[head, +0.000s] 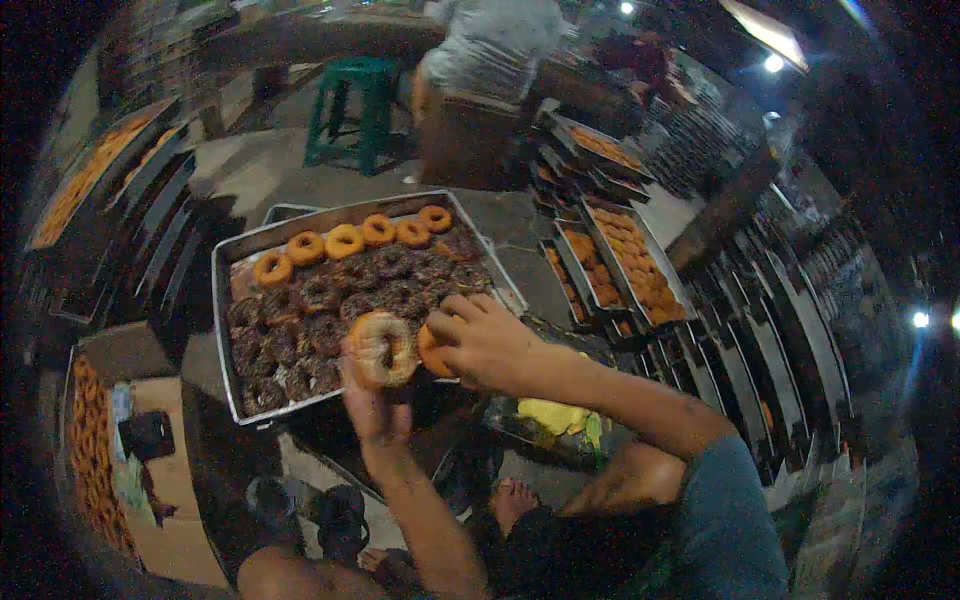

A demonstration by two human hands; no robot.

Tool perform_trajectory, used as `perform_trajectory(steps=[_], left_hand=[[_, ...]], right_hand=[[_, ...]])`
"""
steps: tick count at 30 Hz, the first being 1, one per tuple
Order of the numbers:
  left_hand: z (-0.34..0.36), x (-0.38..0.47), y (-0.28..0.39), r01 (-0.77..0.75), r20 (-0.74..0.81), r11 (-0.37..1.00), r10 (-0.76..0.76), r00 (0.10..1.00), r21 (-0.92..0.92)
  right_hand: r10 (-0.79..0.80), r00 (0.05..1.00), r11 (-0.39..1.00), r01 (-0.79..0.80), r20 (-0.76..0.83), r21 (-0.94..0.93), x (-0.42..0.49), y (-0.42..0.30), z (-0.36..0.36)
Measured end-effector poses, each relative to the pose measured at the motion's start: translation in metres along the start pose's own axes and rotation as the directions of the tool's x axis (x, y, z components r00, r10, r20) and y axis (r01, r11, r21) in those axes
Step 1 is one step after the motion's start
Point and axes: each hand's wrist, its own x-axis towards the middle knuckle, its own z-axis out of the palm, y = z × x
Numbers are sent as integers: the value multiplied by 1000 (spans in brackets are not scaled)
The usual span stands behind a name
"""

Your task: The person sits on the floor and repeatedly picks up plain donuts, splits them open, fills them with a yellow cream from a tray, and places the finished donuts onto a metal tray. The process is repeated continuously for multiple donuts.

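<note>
My left hand [375,420] holds up a ring doughnut [385,350] whose pale face is turned towards me. Beside it, my right hand [484,341] has its fingers around another golden doughnut [433,352], mostly hidden behind them. Both hands are over the near edge of a metal baking tray [222,330]. Dark doughnuts with a chocolate-like topping [315,292] fill most of that tray. Along its far side runs a row of several plain doughnuts [345,241].
To my right lies a soft yellow mass [555,416] in a dark container. Trays of golden buns [637,262] stand beyond it. A cardboard box [165,480] with doughnuts and a dark object is at my left. Farther off are a green plastic stool [349,112] and a person [495,52].
</note>
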Motion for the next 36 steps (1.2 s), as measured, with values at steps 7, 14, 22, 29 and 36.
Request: perform_trajectory(steps=[7,14,22,29,36], left_hand=[[-12,11,10,31,-106,986,-49,993,-167],[-18,10,-12,139,-160,987,-151,976,-84],[-47,12,-10,-80,-6,770,108,994,633],[-54,10,-25,-88,107,533,-5,994,841],[-44,2,-33,151,-153,845,-83,985,512]], right_hand=[[358,930,890,-367,85,272,-79,85,14],[691,518,346,-849,504,399,-231,113,63],[925,42,-27,-984,377,175,-355,78,213],[869,418,489,-809,265,-326,-343,49,306],[625,371,416,-903,686,109,-354,3,279]])
